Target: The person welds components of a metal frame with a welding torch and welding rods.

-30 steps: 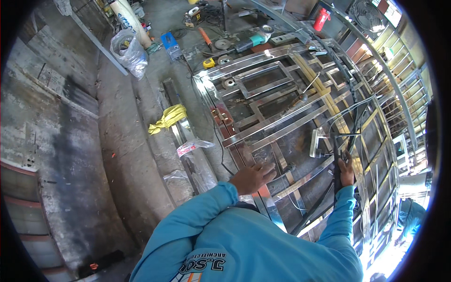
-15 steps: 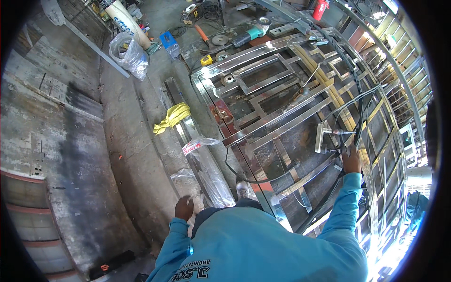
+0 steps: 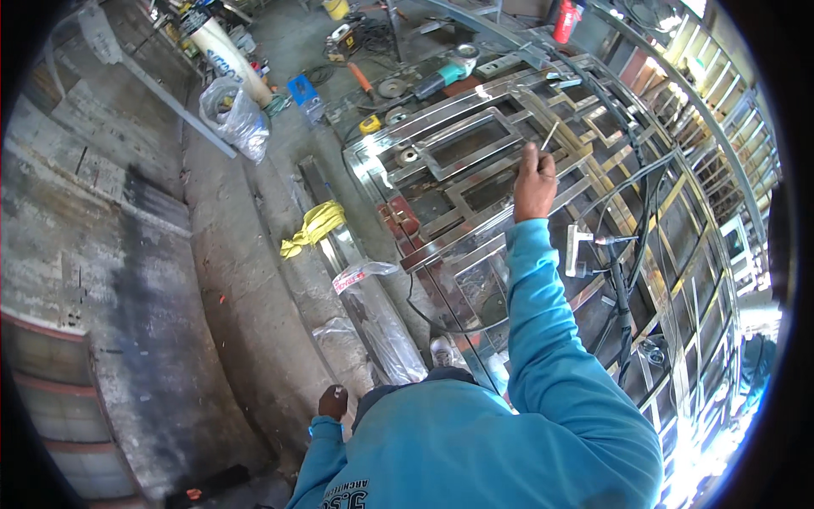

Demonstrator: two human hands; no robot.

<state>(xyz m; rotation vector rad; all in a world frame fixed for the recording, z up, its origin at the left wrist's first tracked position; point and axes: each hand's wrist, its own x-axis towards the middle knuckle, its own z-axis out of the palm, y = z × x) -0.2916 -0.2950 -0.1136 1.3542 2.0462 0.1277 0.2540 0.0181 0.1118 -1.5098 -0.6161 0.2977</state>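
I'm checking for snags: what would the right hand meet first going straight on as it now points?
Beyond the thin rod it seems to hold, the right hand would probably first meet the yellowish bar just ahead, though depth is unclear and it might pass above.

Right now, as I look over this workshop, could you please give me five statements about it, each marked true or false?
1. The right hand is over the metal frame. True.
2. The left hand is on the frame. False: it is down at the left, off the frame.
3. The grinder lies beyond the frame's far edge. True.
4. The bottle near the top is blue. False: it is red.
5. The yellow bundle rests on the long bars left of the frame. True.
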